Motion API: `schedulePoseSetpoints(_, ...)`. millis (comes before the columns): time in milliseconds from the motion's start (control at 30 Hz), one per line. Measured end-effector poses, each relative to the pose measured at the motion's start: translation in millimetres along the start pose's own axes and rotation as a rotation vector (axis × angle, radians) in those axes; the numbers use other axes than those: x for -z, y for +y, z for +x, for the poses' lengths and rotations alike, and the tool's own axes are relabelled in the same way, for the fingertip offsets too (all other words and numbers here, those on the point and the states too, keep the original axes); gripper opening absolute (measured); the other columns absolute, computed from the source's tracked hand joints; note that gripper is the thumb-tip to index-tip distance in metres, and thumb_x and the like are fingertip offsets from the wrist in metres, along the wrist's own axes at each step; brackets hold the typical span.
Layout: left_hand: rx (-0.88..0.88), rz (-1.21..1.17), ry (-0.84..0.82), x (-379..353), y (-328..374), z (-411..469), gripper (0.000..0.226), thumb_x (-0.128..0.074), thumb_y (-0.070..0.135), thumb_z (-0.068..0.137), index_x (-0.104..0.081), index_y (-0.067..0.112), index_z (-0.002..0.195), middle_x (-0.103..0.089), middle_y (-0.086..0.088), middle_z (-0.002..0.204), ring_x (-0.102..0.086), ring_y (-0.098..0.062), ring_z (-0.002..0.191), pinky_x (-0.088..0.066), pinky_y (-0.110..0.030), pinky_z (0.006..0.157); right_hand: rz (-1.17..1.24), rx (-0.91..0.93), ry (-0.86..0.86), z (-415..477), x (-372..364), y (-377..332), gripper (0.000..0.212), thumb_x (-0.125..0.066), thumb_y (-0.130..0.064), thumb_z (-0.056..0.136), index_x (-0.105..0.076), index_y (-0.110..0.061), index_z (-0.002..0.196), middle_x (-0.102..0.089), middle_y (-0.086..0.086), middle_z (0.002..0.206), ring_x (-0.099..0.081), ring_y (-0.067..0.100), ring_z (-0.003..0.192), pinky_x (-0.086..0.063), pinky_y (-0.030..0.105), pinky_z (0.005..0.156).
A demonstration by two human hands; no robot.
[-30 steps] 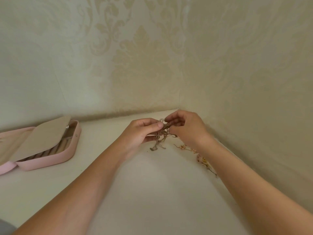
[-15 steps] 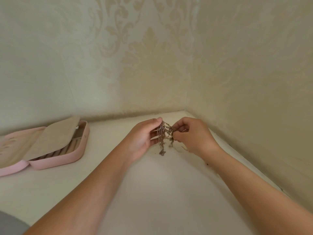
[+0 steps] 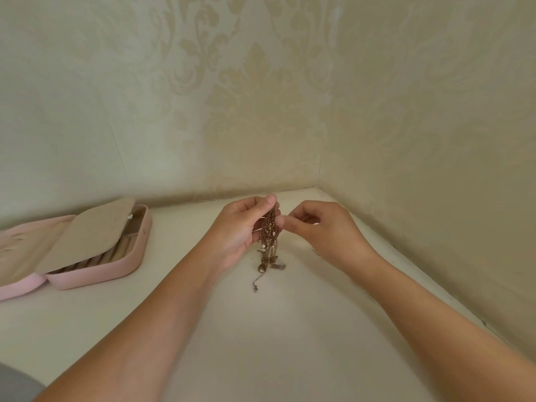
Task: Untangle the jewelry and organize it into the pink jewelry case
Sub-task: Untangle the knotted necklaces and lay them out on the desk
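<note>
A tangle of thin brown and gold chains with small charms, the jewelry [image 3: 269, 242], hangs above the cream table. My left hand [image 3: 243, 227] pinches its top between thumb and fingers, and the loose ends trail down onto the table. My right hand [image 3: 319, 230] is just to the right, its curled fingertips picking at the upper part of the bundle. The pink jewelry case [image 3: 95, 274] lies open at the far left, a beige flap folded over its ring rolls.
Patterned beige wallpaper walls meet in a corner [image 3: 319, 181] just behind my hands. The right wall runs close along my right forearm. The cream table [image 3: 261, 343] stretches toward me, and a grey patch of clothing [image 3: 14, 384] shows at the bottom left.
My left hand has lifted the bundle so it now hangs straight down. My right hand has drawn a little to the right, off the main clump. The view has shifted right.
</note>
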State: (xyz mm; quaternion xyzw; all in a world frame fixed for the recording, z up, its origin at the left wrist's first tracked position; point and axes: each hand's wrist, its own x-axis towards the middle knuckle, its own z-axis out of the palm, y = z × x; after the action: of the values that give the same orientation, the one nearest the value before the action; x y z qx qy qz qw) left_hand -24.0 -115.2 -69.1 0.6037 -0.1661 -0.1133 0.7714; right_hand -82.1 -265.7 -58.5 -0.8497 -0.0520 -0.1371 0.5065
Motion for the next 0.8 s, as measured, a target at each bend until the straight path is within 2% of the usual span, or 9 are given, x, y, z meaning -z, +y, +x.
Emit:
schedulePoseSetpoints(67,-0.004,0.043,0.027,0.7,-1.5,0.1,0.021,-0.061,0.025,0.089,-0.061,0.009,0.077,-0.067,-0.001,0.071,-0.065,-0.009,0.066,-0.053,-0.021,0.059,-0.028,0.026,-0.013,-2.3,-1.5,-2.5,0.025,-0.082,-0.037,0.071,-0.067,-0.017,0.070,-0.066,0.000,0.070,-0.050,0.001,0.058,-0.038,0.010,0.054)
schedulePoseSetpoints(133,0.000,0.063,0.031,1.1,-2.4,0.0,0.021,-0.063,0.029,0.085,-0.062,0.009,0.078,-0.068,0.001,0.073,-0.064,-0.008,0.069,-0.053,-0.021,0.061,-0.050,0.022,-0.021,-3.6,-4.9,-2.7,0.025,-0.085,-0.031,0.067,-0.066,-0.015,0.071,-0.063,-0.004,0.066,-0.048,-0.002,0.054,-0.038,0.009,0.053)
schedulePoseSetpoints(267,-0.006,0.068,-0.016,0.9,-3.7,0.1,0.026,-0.066,0.035,0.074,-0.061,0.009,0.074,-0.066,0.001,0.078,-0.064,-0.011,0.078,-0.052,-0.022,0.067,-0.069,-0.015,-0.004,-3.2,-10.5,1.4,0.019,-0.085,-0.027,0.070,-0.069,-0.017,0.073,-0.060,-0.008,0.063,-0.048,-0.003,0.051,-0.037,0.008,0.052)
schedulePoseSetpoints(433,-0.020,0.065,-0.060,-0.6,-3.8,-2.6,0.028,-0.065,0.035,0.075,-0.060,0.007,0.073,-0.065,0.000,0.077,-0.064,-0.014,0.079,-0.054,-0.025,0.074,-0.003,-0.030,0.002,-2.3,-9.3,2.0,0.008,-0.079,-0.019,0.076,-0.072,-0.017,0.076,-0.062,-0.011,0.063,-0.050,-0.004,0.051,-0.036,0.007,0.053)
schedulePoseSetpoints(533,-0.003,0.052,-0.049,-1.3,-2.1,-5.6,0.031,-0.062,0.038,0.078,-0.059,0.007,0.074,-0.064,0.000,0.069,-0.065,-0.015,0.071,-0.055,-0.026,0.074,0.156,-0.122,-0.011,-3.3,-5.8,-1.6,0.006,-0.072,-0.014,0.082,-0.071,-0.014,0.077,-0.063,-0.006,0.067,-0.052,0.001,0.060,-0.038,0.010,0.057)
schedulePoseSetpoints(667,0.034,0.046,-0.039,-5.1,-3.3,-7.4,0.042,-0.057,0.047,0.080,-0.055,0.005,0.075,-0.061,-0.015,0.082,-0.062,-0.026,0.082,-0.055,-0.038,0.085,0.635,-0.294,-0.202,-4.0,-3.1,-3.8,0.014,-0.055,-0.011,0.091,-0.068,-0.005,0.090,-0.065,0.008,0.085,-0.058,0.017,0.079,-0.047,0.028,0.075)
schedulePoseSetpoints(733,0.045,0.045,-0.017,-7.4,-2.3,-8.9,0.041,-0.058,0.050,0.079,-0.054,0.010,0.069,-0.059,-0.016,0.081,-0.059,-0.027,0.080,-0.053,-0.040,0.086,0.761,-0.323,-0.290,-5.7,-4.9,-4.1,0.020,-0.053,-0.014,0.093,-0.068,-0.003,0.098,-0.067,0.008,0.089,-0.061,0.016,0.078,-0.050,0.029,0.074)
schedulePoseSetpoints(800,0.049,0.066,-0.017,-7.1,-0.8,-10.0,0.044,-0.058,0.051,0.078,-0.061,0.007,0.073,-0.063,-0.012,0.076,-0.061,-0.025,0.074,-0.054,-0.036,0.079,0.832,-0.326,-0.309,-7.0,-8.0,-4.2,0.019,-0.052,-0.014,0.094,-0.068,-0.004,0.097,-0.068,0.005,0.083,-0.062,0.012,0.072,-0.052,0.026,0.071)
